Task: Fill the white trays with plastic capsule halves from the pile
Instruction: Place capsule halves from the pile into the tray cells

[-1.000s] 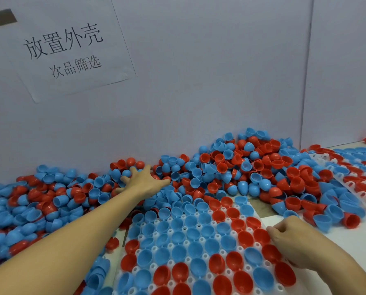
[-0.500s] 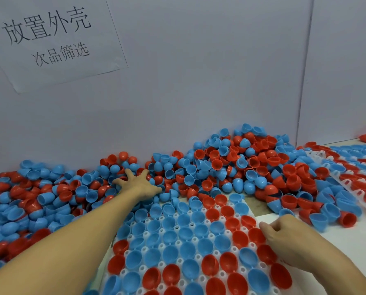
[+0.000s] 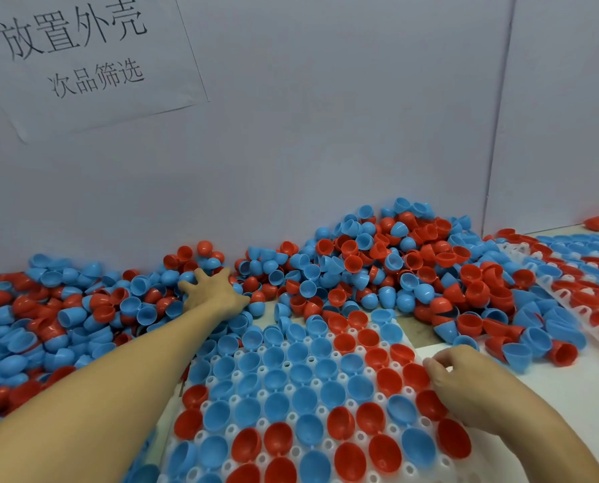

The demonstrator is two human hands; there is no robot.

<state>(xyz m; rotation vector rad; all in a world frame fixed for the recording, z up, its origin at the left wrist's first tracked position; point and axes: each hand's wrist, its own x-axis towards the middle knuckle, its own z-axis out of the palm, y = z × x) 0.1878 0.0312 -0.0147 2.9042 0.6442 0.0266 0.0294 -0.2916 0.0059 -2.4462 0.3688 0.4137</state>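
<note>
Two hands were mine to place: my right hand (image 3: 465, 385), fingers curled and pinching the near white plastic tray (image 3: 388, 437) at its right edge; farther off, my left hand (image 3: 211, 291) lay spread, gripping nothing, nearer the red and blue capsule-half pile (image 3: 378, 266) along the worktop's back edge.

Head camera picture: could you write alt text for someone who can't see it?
A person's left hand reaches with spread fingers into a pile of red and blue capsule halves against a grey wall, while the right hand rests at the edge of a white tray nearly filled with halves. A paper sign hangs upper left.
</note>
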